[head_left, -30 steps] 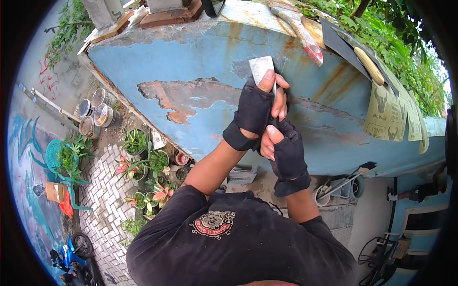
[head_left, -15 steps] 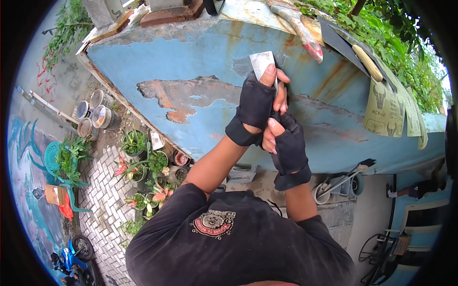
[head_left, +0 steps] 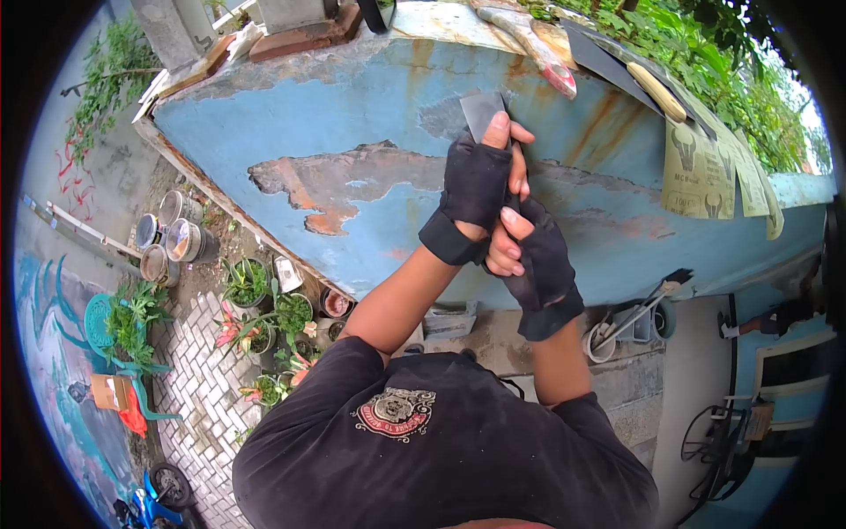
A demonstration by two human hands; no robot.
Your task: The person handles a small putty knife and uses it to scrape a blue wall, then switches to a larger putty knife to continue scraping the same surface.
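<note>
A scraper (head_left: 483,113) with a flat metal blade is pressed to the peeling blue wall (head_left: 370,97), over a grey bare patch. My left hand (head_left: 478,181), in a black fingerless glove, is closed around it just below the blade, thumb along the blade's base. Below it, my right hand (head_left: 536,256), gloved alike, is closed around the lower end of the dark handle, which the fingers mostly hide. Left of my hands, a large flaked area (head_left: 344,181) shows grey and reddish plaster.
On the wall's top lie a paintbrush (head_left: 533,48), a wooden-handled tool (head_left: 656,91) and sandpaper sheets (head_left: 701,172) hanging over the edge. Potted plants (head_left: 247,282) and paint buckets (head_left: 183,240) stand below left. A white bucket (head_left: 599,342) holding tools is below right. A person (head_left: 767,322) is at far right.
The scraper blade has turned from bright to dull grey as its tilt changed slightly. My right hand has shifted a little on the handle, its wrist swinging outward. The whole view has moved slightly.
</note>
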